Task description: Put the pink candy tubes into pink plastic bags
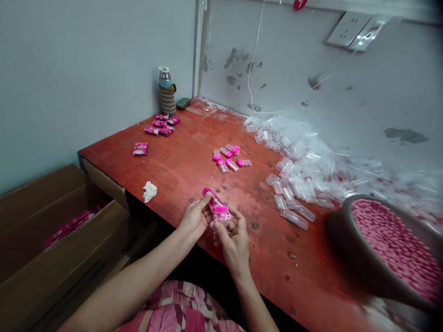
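Over the front edge of the red table, my left hand (pixel 196 217) pinches a pink printed wrapper (pixel 213 198) between thumb and fingers. My right hand (pixel 234 240) grips a small clear container (pixel 220 216) with a bright pink cap and pink beads inside, held against the wrapper. Whether the container is partly inside the wrapper I cannot tell. Farther back, several similar pink-capped containers (pixel 231 164) lie in a loose group. Several wrapped pink packets (pixel 159 123) sit at the far left, with a single packet (pixel 140 149) nearer.
Clear empty tubes (pixel 299 184) are heaped along the right. A dark bowl (pixel 337 235) of pink beads (pixel 394 244) stands at the right front. A bottle in a knitted sleeve (pixel 167 94) is at the back left. Crumpled tissue (pixel 150 191) lies near the edge; a cardboard box (pixel 69 263) stands below.
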Demonstrator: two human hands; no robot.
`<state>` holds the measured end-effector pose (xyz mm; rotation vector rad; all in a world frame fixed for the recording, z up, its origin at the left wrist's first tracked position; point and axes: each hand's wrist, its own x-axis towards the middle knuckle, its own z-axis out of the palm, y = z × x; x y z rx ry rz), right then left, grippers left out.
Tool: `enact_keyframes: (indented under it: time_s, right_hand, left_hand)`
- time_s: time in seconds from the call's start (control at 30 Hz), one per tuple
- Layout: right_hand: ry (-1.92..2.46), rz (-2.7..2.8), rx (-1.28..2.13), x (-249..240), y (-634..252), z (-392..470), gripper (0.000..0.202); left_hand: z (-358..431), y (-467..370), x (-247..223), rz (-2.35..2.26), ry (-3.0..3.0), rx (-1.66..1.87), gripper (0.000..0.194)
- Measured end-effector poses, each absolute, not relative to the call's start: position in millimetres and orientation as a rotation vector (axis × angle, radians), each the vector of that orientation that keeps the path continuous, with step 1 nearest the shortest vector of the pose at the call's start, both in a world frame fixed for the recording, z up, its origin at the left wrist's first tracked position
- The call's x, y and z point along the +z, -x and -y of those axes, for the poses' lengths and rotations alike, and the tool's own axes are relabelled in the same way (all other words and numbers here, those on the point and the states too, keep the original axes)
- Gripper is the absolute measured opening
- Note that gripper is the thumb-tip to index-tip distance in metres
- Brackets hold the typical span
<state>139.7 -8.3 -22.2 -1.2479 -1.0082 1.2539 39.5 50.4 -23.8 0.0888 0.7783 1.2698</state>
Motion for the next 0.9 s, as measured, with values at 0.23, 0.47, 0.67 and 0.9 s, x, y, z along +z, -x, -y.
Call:
enact_keyframes:
  time_s: [0.23,0.47,0.67,0.9]
  right_hand:
    - [1.223,0.976,1.221,-23.7,-136.7,9.4,0.048]
    - [1.250,1.041,1.111,-26.3,-133.4,11.0,0.054]
    - [1.200,1.100,1.173,-27.9,-136.7,9.2,0.057]
    - [1.100,0.977,1.352,-28.2,-139.6,6.4,0.065]
  left_hand:
    - [-42.3,-35.1,-18.0,-0.737,-0.263,1.214,0.014]
    - [-34.1,-32.3,-14.6,-0.768,-0.393,1.094,0.018]
    - [-34.9,-27.4,-15.4,-0.766,-0.464,1.043,0.018]
    - [-37.9,-20.5,-11.4,-0.810,-0.658,1.002,0.016]
